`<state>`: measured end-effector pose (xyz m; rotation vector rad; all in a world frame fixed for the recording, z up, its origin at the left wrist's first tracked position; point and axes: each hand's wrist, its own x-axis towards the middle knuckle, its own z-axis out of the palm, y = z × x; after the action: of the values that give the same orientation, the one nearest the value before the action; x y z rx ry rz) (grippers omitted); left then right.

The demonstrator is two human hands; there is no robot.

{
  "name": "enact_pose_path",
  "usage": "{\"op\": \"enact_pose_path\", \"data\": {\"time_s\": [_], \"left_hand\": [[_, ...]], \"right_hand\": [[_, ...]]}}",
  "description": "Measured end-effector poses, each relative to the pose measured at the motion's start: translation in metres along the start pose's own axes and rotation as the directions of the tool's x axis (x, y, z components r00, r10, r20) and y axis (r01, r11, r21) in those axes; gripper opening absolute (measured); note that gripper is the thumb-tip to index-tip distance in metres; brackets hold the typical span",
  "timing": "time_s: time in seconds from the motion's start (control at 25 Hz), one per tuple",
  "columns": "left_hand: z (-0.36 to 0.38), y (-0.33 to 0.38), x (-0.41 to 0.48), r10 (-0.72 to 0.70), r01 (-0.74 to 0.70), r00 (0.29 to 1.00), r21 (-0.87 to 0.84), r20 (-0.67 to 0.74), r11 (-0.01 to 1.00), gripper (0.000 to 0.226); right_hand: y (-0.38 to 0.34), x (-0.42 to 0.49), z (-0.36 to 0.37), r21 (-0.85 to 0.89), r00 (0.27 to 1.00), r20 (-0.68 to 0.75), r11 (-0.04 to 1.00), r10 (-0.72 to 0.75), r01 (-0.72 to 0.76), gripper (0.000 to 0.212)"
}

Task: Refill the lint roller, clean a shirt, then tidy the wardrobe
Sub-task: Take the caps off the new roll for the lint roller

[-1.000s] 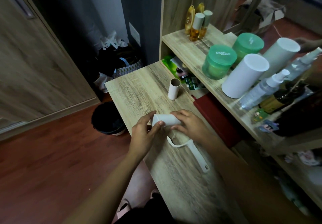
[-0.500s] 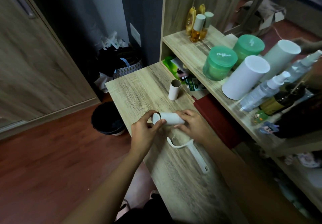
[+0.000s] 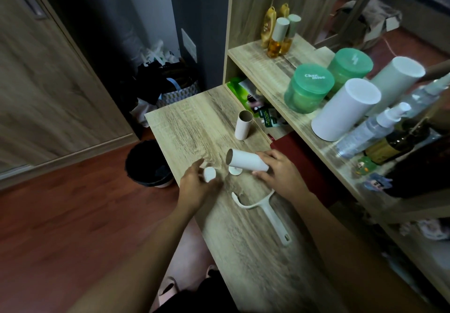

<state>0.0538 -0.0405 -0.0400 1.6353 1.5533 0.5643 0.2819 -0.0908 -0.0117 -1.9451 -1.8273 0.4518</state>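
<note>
We see the right hand (image 3: 280, 172) with its fingers (image 3: 266, 155) curled round one end of the white roll (image 3: 246, 162), holding it tilted just above the desk (image 3: 194, 127) with its open end facing left. The left hand (image 3: 194, 187) pinches a small white cap (image 3: 209, 174) just beside that open end. A second cap (image 3: 235, 171) lies under the roll, and the roller handle (image 3: 265, 211) lies on the desk near both hands.
</note>
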Motion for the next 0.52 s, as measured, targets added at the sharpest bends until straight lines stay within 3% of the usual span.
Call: {"op": "enact_pose_path", "data": {"time_s": [0.24,0.4,0.52], "left_hand": [[0.024,-0.02,0.014,0.028,-0.061,0.99,0.236,0.14,0.97,0.051],[0.024,-0.02,0.014,-0.008,-0.03,0.986,0.23,0.166,0.973,0.065],[0.011,-0.021,0.012,0.006,-0.016,0.986,0.061,0.167,0.998,0.086]], "right_hand": [[0.0,0.001,-0.001,0.011,0.998,-0.052,0.999,0.031,-0.031,0.052],[-0.002,0.003,-0.001,0.008,0.998,-0.044,0.999,0.04,-0.04,0.052],[-0.01,0.011,0.006,0.017,0.998,-0.054,0.999,0.035,-0.034,0.052]]}}
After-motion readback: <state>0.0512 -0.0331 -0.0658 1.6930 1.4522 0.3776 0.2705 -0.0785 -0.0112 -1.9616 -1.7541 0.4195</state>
